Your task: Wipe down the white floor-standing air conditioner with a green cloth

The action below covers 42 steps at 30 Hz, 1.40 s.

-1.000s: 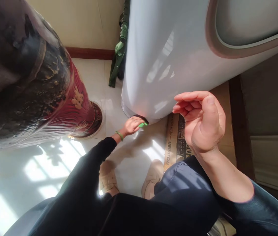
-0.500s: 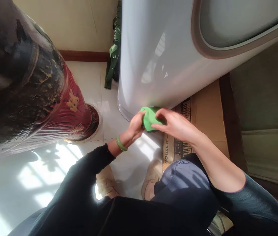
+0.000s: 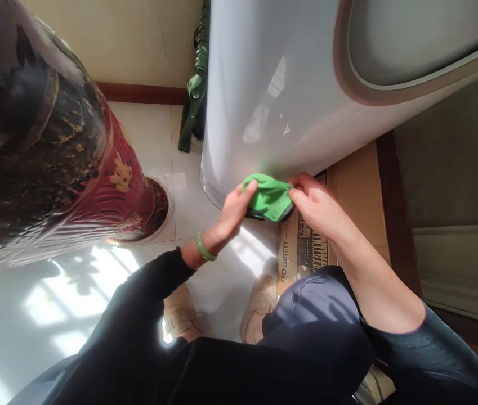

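A green cloth (image 3: 269,200) is stretched between both of my hands, low down by the base of a tall white appliance (image 3: 272,95). My left hand (image 3: 233,212), with a green bangle on the wrist, pinches the cloth's left edge. My right hand (image 3: 317,205) pinches its right edge. The cloth hangs just in front of the appliance's bottom rim, above the white tiled floor (image 3: 196,197).
A big dark red and black vase (image 3: 57,163) stands at the left. A printed cardboard box (image 3: 335,214) lies on the floor at the right, beside dark wood trim. A green folded thing (image 3: 194,95) leans behind the appliance. My shoes (image 3: 259,306) are below.
My right hand came down from mid-air and took the cloth's right edge. My left hand lifted the cloth off the appliance's base, and both hands have spread it wider.
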Tool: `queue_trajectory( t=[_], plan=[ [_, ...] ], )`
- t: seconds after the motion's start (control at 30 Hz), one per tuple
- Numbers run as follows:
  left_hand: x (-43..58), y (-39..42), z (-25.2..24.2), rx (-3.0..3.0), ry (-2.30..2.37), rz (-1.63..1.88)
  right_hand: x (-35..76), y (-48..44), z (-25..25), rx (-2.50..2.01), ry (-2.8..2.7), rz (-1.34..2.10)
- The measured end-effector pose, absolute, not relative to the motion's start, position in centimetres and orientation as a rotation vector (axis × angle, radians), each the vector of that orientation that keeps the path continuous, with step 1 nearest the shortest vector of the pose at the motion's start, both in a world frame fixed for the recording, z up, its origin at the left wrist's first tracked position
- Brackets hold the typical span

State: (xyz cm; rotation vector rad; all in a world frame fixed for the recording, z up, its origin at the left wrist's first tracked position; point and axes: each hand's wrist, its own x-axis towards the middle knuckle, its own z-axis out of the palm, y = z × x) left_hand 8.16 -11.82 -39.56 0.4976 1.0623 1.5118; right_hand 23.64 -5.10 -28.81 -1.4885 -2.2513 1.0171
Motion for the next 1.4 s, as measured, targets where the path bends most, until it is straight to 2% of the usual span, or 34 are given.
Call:
queue_trajectory(
  t=[0.27, 0.63, 0.83, 1.03, 1.23, 1.4],
  plan=[
    [3.8, -11.1, -37.7, 0.880, 0.919, 1.257, 23.9, -4.3, -29.3, -1.311, -1.707, 1.368],
    [2.2, -13.5, -32.3, 1.013, 0.758, 1.074, 23.9, -4.9, -29.3, -1.260, -1.897, 1.208],
    [3.5, -13.7, -32.6, 1.019, 0.934, 1.287, 24.0, -5.6, -29.0, -1.299, -2.011, 1.006],
    [4.4, -14.1, -32.8, 1.172, 1.068, 1.457, 23.7, -6.4, -27.9, -1.144, -2.193, 1.180],
    [4.6, -14.1, -33.2, 1.590, 1.221, 1.660, 23.1, -6.9, -27.8, -0.977, -2.387, 1.212],
    [4.5, -13.6, -35.0, 1.623, 1.563, 1.902, 23.1, -6.8, -28.1, -1.146, -2.291, 1.214]
  ],
)
